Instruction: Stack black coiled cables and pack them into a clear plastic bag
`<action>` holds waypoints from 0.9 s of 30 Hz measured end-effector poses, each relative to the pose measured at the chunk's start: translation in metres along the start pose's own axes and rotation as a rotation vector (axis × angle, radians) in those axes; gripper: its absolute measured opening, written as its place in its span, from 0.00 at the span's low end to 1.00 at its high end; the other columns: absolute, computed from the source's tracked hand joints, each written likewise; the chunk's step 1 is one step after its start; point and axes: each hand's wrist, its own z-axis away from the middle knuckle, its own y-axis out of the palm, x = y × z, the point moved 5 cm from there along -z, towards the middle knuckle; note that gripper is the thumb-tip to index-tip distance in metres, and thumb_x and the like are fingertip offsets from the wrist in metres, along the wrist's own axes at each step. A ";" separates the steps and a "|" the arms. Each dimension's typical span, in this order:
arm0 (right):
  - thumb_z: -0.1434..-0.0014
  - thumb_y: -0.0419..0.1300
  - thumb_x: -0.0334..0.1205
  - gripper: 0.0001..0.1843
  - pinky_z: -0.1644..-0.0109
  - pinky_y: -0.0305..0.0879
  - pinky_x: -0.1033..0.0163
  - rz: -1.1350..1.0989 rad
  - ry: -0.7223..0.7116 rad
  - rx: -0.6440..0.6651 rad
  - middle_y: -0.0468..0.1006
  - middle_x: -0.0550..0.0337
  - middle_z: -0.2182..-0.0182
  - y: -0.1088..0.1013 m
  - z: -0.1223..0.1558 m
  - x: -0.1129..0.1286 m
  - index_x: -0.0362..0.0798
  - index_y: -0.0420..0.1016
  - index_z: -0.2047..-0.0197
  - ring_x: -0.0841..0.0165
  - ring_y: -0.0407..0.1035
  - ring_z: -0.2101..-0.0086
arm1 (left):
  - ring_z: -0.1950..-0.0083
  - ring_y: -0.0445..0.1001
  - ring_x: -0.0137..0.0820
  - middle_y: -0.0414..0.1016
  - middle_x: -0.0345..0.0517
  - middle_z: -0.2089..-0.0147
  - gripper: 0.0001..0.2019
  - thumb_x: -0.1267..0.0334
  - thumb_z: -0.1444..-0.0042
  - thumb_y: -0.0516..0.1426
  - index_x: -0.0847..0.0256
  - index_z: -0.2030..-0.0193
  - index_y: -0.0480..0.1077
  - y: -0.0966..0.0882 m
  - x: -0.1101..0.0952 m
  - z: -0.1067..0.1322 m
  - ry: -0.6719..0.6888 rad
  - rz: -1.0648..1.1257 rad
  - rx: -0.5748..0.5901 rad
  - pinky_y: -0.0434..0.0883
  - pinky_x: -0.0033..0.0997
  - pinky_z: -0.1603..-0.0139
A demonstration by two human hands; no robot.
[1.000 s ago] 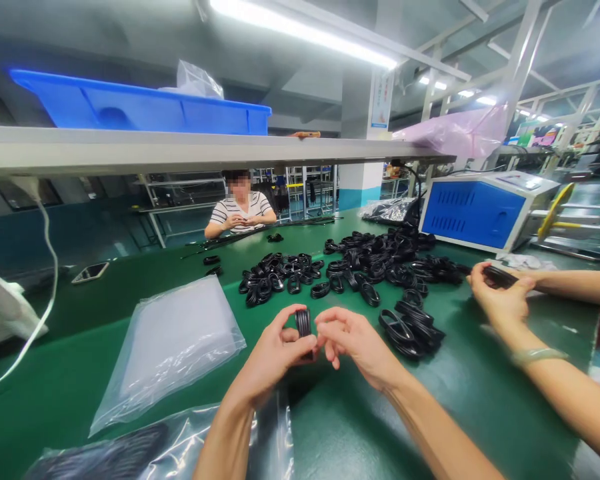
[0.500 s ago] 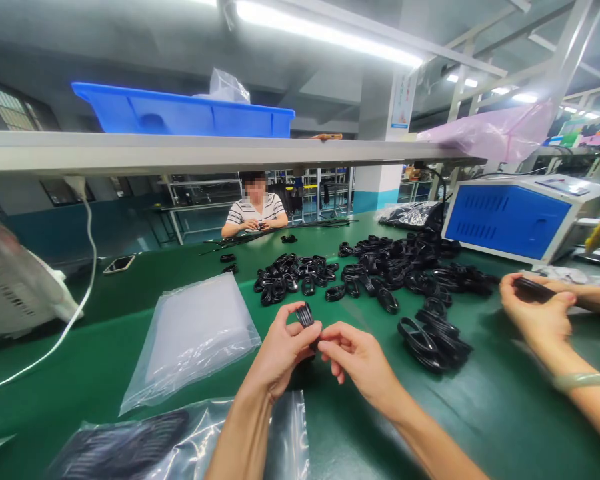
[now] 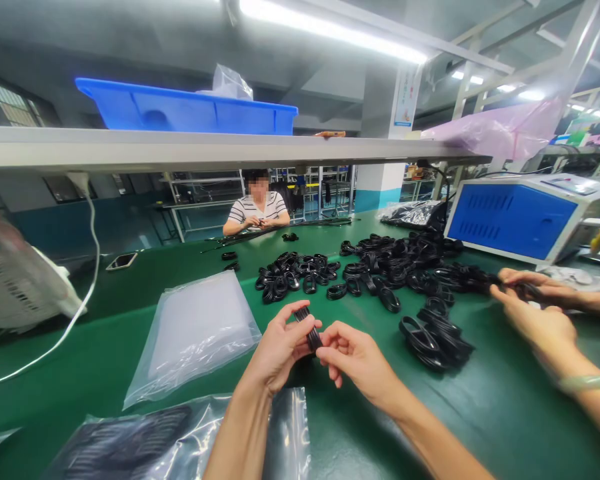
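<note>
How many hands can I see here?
6. The camera wearer's left hand, holding a black cable coil, and right hand at its lower end; a worker's near hand and far hand, right; two hands of the person opposite. Others may be hidden.

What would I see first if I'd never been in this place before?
Probably the big heap of black coiled cables, spread over the green table in the middle. Just in front of it, the left hand holds one small black coil, with the right hand at its lower end. Then there's the bright blue bin, up on the shelf at the upper left.
</note>
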 end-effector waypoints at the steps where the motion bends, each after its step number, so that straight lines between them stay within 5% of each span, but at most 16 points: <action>1: 0.50 0.61 0.40 0.09 0.83 0.61 0.72 0.006 0.003 0.008 0.68 0.69 0.80 0.000 0.000 0.000 0.48 0.64 0.71 0.76 0.63 0.83 | 0.66 0.74 0.31 0.72 0.47 0.62 0.21 0.61 0.49 0.61 0.58 0.48 0.62 -0.001 0.000 0.000 -0.003 -0.002 0.001 0.71 0.34 0.63; 14: 0.49 0.59 0.34 0.08 0.79 0.55 0.72 0.350 -0.094 0.078 0.62 0.72 0.82 -0.001 0.003 0.006 0.49 0.61 0.74 0.77 0.59 0.83 | 0.64 0.71 0.28 0.71 0.43 0.64 0.23 0.60 0.49 0.61 0.58 0.46 0.62 0.004 0.003 0.004 -0.009 -0.100 0.096 0.68 0.30 0.60; 18: 0.48 0.58 0.31 0.10 0.77 0.53 0.73 0.443 -0.121 0.130 0.61 0.71 0.81 0.005 0.004 0.005 0.48 0.59 0.76 0.78 0.58 0.81 | 0.59 0.72 0.30 0.71 0.45 0.57 0.22 0.62 0.50 0.61 0.56 0.48 0.63 0.000 0.001 0.006 -0.031 -0.185 0.121 0.67 0.30 0.59; 27: 0.50 0.62 0.34 0.13 0.75 0.49 0.71 0.540 -0.166 0.068 0.60 0.71 0.81 0.002 0.002 0.002 0.47 0.59 0.77 0.77 0.53 0.79 | 0.59 0.71 0.30 0.70 0.48 0.54 0.21 0.63 0.50 0.60 0.57 0.48 0.63 -0.001 0.001 0.007 -0.021 -0.172 0.114 0.67 0.32 0.58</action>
